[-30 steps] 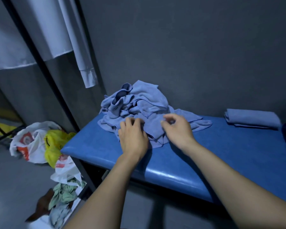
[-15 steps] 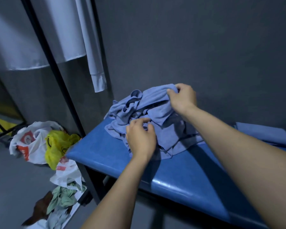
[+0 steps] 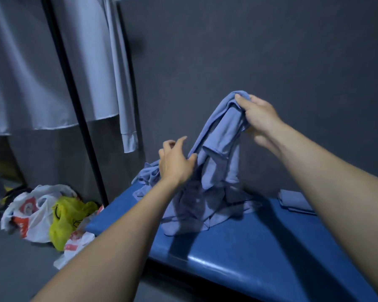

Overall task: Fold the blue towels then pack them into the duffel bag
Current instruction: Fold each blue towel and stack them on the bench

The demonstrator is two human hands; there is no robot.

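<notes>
Towels fill the middle of the view: a blue towel [image 3: 222, 136] is lifted above the bench, its top corner bunched inside the right hand [image 3: 256, 115], whose fingers and thumb are curled tight around the cloth. The towel hangs in long folds from that grip, and its lower end still trails into the heap of blue towels [image 3: 196, 205] lying rumpled on the blue padded bench [image 3: 238, 253]. The left hand [image 3: 176, 162] is raised beside the hanging cloth, fingers loosely spread and gripping nothing; its thumb lies against the towel's left edge, though true contact is hard to judge because the hand is blurred. Toward the right end of the bench, well apart from the heap, a folded towel [image 3: 295, 201] lies flat, partly hidden behind the right forearm. The bench stands against a dark grey wall [image 3: 249, 51]. To the left, pale garments [image 3: 31, 73] hang on a black rack [image 3: 74, 94]. On the floor below them sits a white plastic bag [image 3: 34, 212], with a yellow plastic bag [image 3: 69, 216] just beside it.
</notes>
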